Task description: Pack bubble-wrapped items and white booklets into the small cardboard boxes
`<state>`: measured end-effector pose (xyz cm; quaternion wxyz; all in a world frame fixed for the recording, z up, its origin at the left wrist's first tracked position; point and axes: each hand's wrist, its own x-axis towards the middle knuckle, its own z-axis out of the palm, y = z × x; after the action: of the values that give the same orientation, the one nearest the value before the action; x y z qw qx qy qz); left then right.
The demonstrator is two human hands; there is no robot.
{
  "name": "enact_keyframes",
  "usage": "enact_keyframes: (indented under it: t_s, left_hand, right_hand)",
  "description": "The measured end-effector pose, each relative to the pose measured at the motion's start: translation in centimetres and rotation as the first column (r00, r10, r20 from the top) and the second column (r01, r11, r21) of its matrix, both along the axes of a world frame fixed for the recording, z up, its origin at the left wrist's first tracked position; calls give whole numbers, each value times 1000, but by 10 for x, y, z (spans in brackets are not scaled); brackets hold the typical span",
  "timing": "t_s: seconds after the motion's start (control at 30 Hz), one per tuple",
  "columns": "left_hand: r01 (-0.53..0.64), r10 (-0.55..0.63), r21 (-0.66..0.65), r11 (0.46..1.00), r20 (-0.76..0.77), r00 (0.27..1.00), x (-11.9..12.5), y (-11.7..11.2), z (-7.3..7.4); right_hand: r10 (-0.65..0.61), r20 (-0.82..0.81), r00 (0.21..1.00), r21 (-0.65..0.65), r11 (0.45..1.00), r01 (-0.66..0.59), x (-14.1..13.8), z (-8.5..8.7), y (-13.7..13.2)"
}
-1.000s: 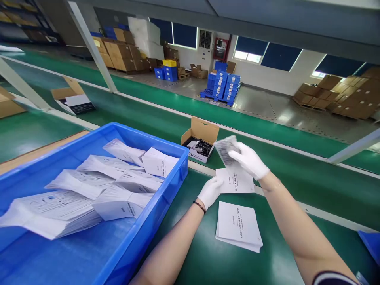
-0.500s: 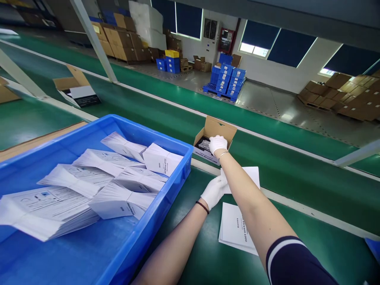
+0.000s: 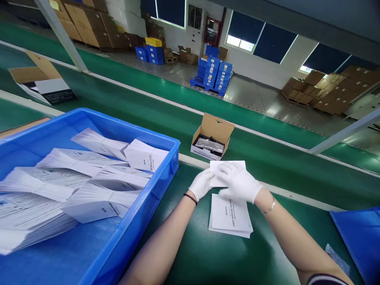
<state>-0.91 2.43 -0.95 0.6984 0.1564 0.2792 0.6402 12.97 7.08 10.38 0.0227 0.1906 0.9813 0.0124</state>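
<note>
1. The gloved left hand (image 3: 201,184) is pinching the left edge of a white booklet (image 3: 218,174), its grip clamped on the paper.
2. The gloved right hand (image 3: 239,183) is lying across the same booklet, grip closed on it.
3. The booklet is hovering just above a booklet stack (image 3: 230,217) on the green counter (image 3: 192,253).
4. An open cardboard box (image 3: 212,136) is sitting just beyond, and a blue crate (image 3: 139,221) of leaflets is standing to the left.

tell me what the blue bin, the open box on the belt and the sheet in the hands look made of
The blue bin looks like moulded plastic: uniform colour, a soft sheen, a thick rolled rim. The open box seems to be cardboard: matt brown flaps with crisp fold lines. The sheet held by the left hand and right hand looks like matt white paper, thin and flat.
</note>
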Motion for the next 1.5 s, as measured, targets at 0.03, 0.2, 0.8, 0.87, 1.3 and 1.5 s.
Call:
enact_keyframes:
  t_s: [0.03, 0.2, 0.8, 0.87, 1.3, 1.5]
  left_hand:
    - [27, -27, -7, 1000, -11, 1000, 0, -1, 1]
    - [164, -164, -9, 986, -56, 985, 2, -4, 4]
    - [49, -51, -77, 996, -20, 998, 0, 0, 2]
    - [15, -19, -66, 998, -60, 998, 0, 0, 2]
    - [42, -29, 46, 998, -246, 969, 2, -5, -2]
    - [51, -34, 54, 997, -280, 959, 1, -5, -4]
  right_hand:
    - [-2, 17, 1000, 51, 999, 2, 17, -7, -11]
    - [-170, -242, 955, 204, 954, 221, 40, -11, -12]
    - [-578, -108, 809, -44, 815, 577, 21, -28, -4]
    - [-725, 55, 687, -121, 678, 725, 52, -35, -41]
    - [-662, -81, 745, -340, 721, 604, 155, -68, -94]
    - [-554, 96, 827, -448, 718, 533, 163, -62, -103]
